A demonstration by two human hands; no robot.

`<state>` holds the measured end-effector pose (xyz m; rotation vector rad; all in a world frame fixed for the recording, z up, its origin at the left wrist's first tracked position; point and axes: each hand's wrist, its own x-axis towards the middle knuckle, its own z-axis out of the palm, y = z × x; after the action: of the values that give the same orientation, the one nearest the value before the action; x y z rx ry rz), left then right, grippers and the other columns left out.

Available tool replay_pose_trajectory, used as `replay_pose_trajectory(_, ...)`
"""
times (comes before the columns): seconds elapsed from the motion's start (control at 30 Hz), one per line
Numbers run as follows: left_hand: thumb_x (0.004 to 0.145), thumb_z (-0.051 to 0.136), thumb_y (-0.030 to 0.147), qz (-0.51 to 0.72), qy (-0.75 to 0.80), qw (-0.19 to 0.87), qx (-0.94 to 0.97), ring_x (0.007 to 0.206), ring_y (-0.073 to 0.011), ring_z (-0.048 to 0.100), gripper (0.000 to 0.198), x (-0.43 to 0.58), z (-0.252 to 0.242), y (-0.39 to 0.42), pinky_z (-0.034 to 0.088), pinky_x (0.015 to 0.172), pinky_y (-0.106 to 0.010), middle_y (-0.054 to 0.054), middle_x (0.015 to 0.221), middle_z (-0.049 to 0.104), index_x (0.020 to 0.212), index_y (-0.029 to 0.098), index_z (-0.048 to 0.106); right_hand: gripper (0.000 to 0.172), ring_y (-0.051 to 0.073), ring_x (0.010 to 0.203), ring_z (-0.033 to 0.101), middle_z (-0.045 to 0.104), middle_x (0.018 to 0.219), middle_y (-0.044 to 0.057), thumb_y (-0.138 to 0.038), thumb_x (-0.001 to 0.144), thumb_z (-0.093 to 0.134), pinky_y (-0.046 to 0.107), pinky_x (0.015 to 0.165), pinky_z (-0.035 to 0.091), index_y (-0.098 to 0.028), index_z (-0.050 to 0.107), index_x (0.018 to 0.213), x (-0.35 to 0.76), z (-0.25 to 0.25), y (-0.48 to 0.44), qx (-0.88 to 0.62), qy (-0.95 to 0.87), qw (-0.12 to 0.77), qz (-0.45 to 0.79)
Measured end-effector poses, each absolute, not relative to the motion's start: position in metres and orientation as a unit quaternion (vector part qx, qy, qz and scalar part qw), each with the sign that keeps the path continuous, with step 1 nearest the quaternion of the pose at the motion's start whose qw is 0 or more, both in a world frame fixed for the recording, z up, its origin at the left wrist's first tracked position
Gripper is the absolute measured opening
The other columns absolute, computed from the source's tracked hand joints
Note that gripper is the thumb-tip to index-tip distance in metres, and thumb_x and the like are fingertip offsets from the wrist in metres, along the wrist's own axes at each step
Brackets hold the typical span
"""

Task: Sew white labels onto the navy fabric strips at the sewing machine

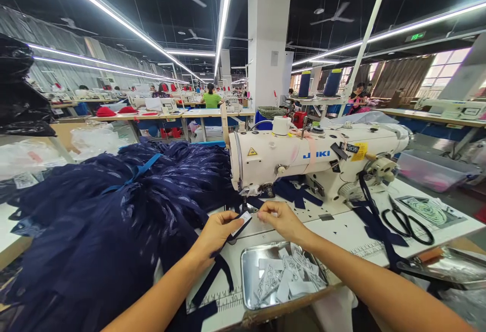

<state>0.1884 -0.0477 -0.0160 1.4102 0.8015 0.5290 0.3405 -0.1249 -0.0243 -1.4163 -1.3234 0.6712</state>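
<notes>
My left hand (218, 231) pinches a small white label (241, 222) together with a dark navy strip, just in front of the sewing machine's needle area. To its right, my right hand (279, 219) has thumb and forefinger pressed together; whatever they may hold is too small to make out. The white sewing machine (273, 157) stands behind both hands. Below them, a metal tray (246, 294) holds several white printed labels (286, 274). Navy strips (212, 279) hang down under my left hand.
A large heap of navy garments (114, 220) fills the left side, tied with a blue band. Black scissors (408, 223) and a navy strap lie at the right, near another metal tray (451, 266). People sit at machines farther back.
</notes>
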Motion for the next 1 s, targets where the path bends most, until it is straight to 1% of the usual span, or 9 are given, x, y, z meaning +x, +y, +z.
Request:
replay_pose_trajectory(0.2, 0.048, 0.072, 0.045, 0.233, 0.348, 0.656, 0.628, 0.041, -0.0056, 0.041, 0.037, 0.187, -0.02, -0.045, 0.032, 0.043, -0.018, 0.005, 0.048, 0.049, 0.06, 0.013, 0.059, 0.032, 0.012, 0.058, 0.05, 0.052, 0.058, 0.0, -0.026, 0.078, 0.045, 0.023, 0.059, 0.039, -0.017, 0.048, 0.048, 0.356, -0.016, -0.161, -0.552, -0.668, 0.41, 0.284)
replay_pose_trajectory(0.3, 0.045, 0.072, 0.047, 0.229, 0.345, 0.646, 0.641, 0.04, -0.0058, 0.04, 0.039, 0.186, -0.019, -0.042, 0.032, 0.042, -0.018, 0.005, 0.045, 0.048, 0.057, 0.013, 0.058, 0.011, 0.011, 0.055, 0.049, 0.052, 0.057, -0.003, -0.017, 0.075, 0.049, 0.022, 0.057, 0.037, -0.017, 0.055, 0.066, 0.379, -0.018, -0.17, -0.625, -0.675, 0.342, 0.195)
replay_pose_trajectory(0.4, 0.051, 0.068, 0.047, 0.223, 0.316, 0.603, 0.698, 0.041, -0.0072, 0.041, 0.036, 0.184, -0.012, -0.04, 0.034, 0.042, -0.02, 0.004, 0.046, 0.048, 0.056, 0.013, 0.059, 0.013, 0.011, 0.059, 0.053, 0.058, 0.063, -0.003, -0.013, 0.077, 0.047, 0.021, 0.059, 0.038, -0.019, 0.056, 0.084, 0.411, -0.02, -0.164, -0.745, -0.621, 0.24, 0.035)
replay_pose_trajectory(0.5, 0.068, 0.058, 0.039, 0.28, 0.241, 0.419, 0.83, 0.047, -0.0099, 0.045, 0.026, 0.188, -0.002, -0.043, 0.037, 0.046, -0.021, 0.001, 0.052, 0.051, 0.058, 0.015, 0.06, 0.01, 0.015, 0.071, 0.057, 0.062, 0.079, 0.002, -0.019, 0.08, 0.047, 0.023, 0.06, 0.039, -0.018, 0.056, 0.083, 0.435, -0.019, -0.147, -0.814, -0.55, 0.174, -0.074)
replay_pose_trajectory(0.63, 0.082, 0.037, 0.014, 0.339, 0.075, -0.022, 0.938, 0.056, -0.0124, 0.047, 0.027, 0.208, -0.001, -0.042, 0.037, 0.054, -0.026, -0.003, 0.065, 0.054, 0.063, 0.016, 0.057, 0.019, 0.023, 0.086, 0.056, 0.06, 0.093, 0.011, -0.027, 0.08, 0.051, 0.029, 0.065, 0.04, -0.014, 0.054, 0.093, 0.437, -0.02, -0.118, -0.834, -0.522, 0.13, -0.125)
replay_pose_trajectory(0.7, 0.081, 0.032, 0.005, 0.298, 0.003, -0.167, 0.94, 0.053, -0.013, 0.045, 0.03, 0.22, -0.009, -0.037, 0.034, 0.054, -0.028, -0.004, 0.065, 0.053, 0.061, 0.014, 0.053, 0.019, 0.026, 0.086, 0.057, 0.061, 0.092, 0.015, -0.023, 0.077, 0.054, 0.031, 0.064, 0.04, -0.011, 0.055, 0.092, 0.435, -0.023, -0.108, -0.841, -0.516, 0.1, -0.131)
replay_pose_trajectory(0.8, 0.077, 0.036, 0.0, 0.233, -0.039, -0.237, 0.942, 0.052, -0.0136, 0.045, 0.026, 0.227, -0.027, -0.024, 0.031, 0.053, -0.028, -0.004, 0.062, 0.052, 0.06, 0.014, 0.05, 0.012, 0.026, 0.076, 0.059, 0.062, 0.081, 0.017, -0.009, 0.076, 0.05, 0.031, 0.059, 0.039, -0.009, 0.058, 0.084, 0.436, -0.025, -0.105, -0.85, -0.507, 0.063, -0.127)
replay_pose_trajectory(0.87, 0.077, 0.04, 0.001, 0.203, -0.039, -0.237, 0.949, 0.053, -0.0142, 0.046, 0.022, 0.224, -0.037, -0.017, 0.029, 0.054, -0.029, -0.004, 0.061, 0.053, 0.062, 0.013, 0.051, 0.019, 0.026, 0.073, 0.059, 0.061, 0.08, 0.019, -0.002, 0.077, 0.042, 0.031, 0.058, 0.038, -0.008, 0.059, 0.083, 0.434, -0.024, -0.113, -0.852, -0.504, 0.05, -0.131)
replay_pose_trajectory(1.0, 0.079, 0.039, 0.003, 0.178, -0.047, -0.243, 0.952, 0.055, -0.0153, 0.046, 0.023, 0.214, -0.045, -0.016, 0.027, 0.056, -0.031, -0.005, 0.059, 0.054, 0.064, 0.013, 0.053, 0.023, 0.027, 0.082, 0.056, 0.06, 0.088, 0.017, -0.006, 0.08, 0.039, 0.036, 0.068, 0.035, -0.012, 0.06, 0.08, 0.415, -0.023, -0.132, -0.809, -0.554, 0.08, -0.178)
